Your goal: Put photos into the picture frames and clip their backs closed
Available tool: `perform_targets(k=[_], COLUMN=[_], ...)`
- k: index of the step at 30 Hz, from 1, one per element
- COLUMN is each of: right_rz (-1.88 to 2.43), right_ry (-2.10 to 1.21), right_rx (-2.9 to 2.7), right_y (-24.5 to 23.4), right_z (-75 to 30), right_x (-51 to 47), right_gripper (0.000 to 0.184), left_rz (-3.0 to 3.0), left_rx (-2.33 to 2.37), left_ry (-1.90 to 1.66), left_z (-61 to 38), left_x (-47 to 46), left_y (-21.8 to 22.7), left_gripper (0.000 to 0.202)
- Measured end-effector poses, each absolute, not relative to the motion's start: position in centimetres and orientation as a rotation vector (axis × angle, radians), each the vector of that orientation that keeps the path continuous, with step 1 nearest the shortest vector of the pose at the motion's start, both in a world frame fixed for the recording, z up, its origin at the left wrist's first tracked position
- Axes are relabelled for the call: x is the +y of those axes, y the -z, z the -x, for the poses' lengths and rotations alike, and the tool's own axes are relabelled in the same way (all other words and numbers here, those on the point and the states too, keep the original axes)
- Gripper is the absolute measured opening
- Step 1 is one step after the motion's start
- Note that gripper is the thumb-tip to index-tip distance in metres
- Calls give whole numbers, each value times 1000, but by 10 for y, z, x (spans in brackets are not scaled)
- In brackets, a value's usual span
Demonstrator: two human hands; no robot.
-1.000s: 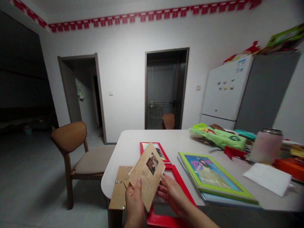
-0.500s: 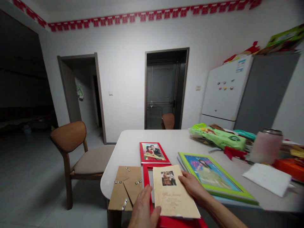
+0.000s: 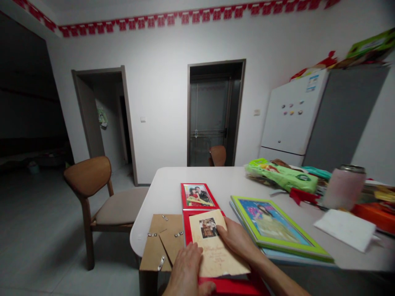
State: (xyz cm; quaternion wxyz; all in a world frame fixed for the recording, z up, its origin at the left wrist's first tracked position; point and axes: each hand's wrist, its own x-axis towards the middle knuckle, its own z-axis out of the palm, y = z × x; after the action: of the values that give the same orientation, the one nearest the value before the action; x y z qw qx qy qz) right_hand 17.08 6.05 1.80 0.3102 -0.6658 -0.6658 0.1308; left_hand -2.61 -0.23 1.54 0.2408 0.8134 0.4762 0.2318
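Note:
A cream paper sheet (image 3: pixel 216 255) with a small printed picture and faint red lettering lies tilted over a red photo frame (image 3: pixel 228 286). My right hand (image 3: pixel 236 238) grips the sheet's right edge, its fingertips beside the printed picture. On the left, my left hand (image 3: pixel 187 269) rests at the edge of the sheet and frame, fingers stretched out and thumb apart. A brown frame backing board (image 3: pixel 166 234) with metal clips and a stand flap lies left of the frame. Just beyond is a smaller red framed photo (image 3: pixel 198 195) of two people.
On the white table (image 3: pixel 222 176), a green framed picture (image 3: pixel 274 222) lies on the right. Farther right are a green packet (image 3: pixel 284 176), a pink jar (image 3: pixel 345 187), a white tissue (image 3: pixel 345 228) and an orange item. A chair (image 3: pixel 89 181) stands at left.
The sheet has shifted left and turned slightly, covering more of the red frame's opening. My right hand has moved left with it; my left hand stays by the left edge.

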Motion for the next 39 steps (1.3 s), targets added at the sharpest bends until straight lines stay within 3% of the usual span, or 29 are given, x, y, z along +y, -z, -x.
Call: perform_targets(k=[6,13,22,27,32,39], right_rz=[2029,2046,1476,1456,1269,1397], right_ry=[36,140,-221,-307,-378,-402], right_rx=[-1877,-1901,-2233,-2181,-2082,-2094], right_y=[-12,-12,-31,-30,-48,-34], right_z=[-167,-168,-71,-41,-77,-161], right_x=[52,52,23,21,9,-9], right_gripper=[34,32,39,46,46,43], left_rz=[-2255,-2301,-2302,-2368,-2488,-2428], left_rx=[1294,1341,1931,1904,1701,1267], left_ry=[-646,-497,-534,-681,-882,-593], left_z=[23,45,109,109,93,24], left_x=[0,-2,20,25,12,-5], left_y=[-11,-22,9,14,-4,-29], left_gripper=[67,72,69,61,61,59])
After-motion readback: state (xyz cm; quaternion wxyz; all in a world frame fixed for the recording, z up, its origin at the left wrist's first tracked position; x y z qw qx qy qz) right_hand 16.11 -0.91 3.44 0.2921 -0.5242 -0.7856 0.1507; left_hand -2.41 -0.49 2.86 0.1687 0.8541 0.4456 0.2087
